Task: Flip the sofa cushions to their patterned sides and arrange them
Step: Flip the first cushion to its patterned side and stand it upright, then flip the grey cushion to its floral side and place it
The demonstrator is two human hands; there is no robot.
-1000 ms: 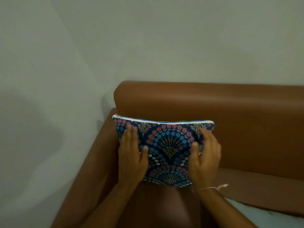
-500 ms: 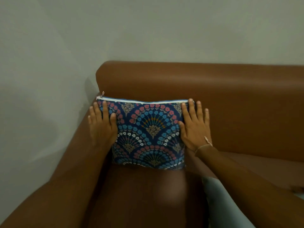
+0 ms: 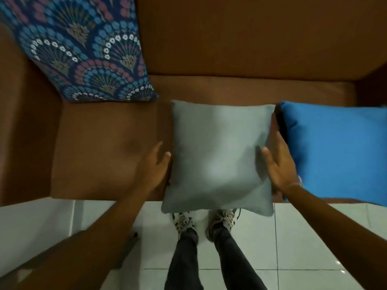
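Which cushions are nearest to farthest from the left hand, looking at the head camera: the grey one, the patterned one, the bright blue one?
From the left hand:
1. Grey cushion, right beside it, touching its left edge at mid-seat.
2. Patterned cushion, propped in the sofa's back left corner.
3. Bright blue cushion, at the right, past the grey one.

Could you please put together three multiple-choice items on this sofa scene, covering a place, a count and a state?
1. Where is the patterned cushion?
A. propped in the sofa's left corner
B. on the floor
C. under the grey cushion

2. How many cushions show a plain side?
A. one
B. two
C. three

3. What are the hands doing?
A. resting on the floor
B. flanking the grey cushion
C. holding the blue cushion

Key: 1 A, it leans on the sofa backrest; 2 B, grey cushion and blue cushion; 3 B, left hand and right hand sit at its sides.
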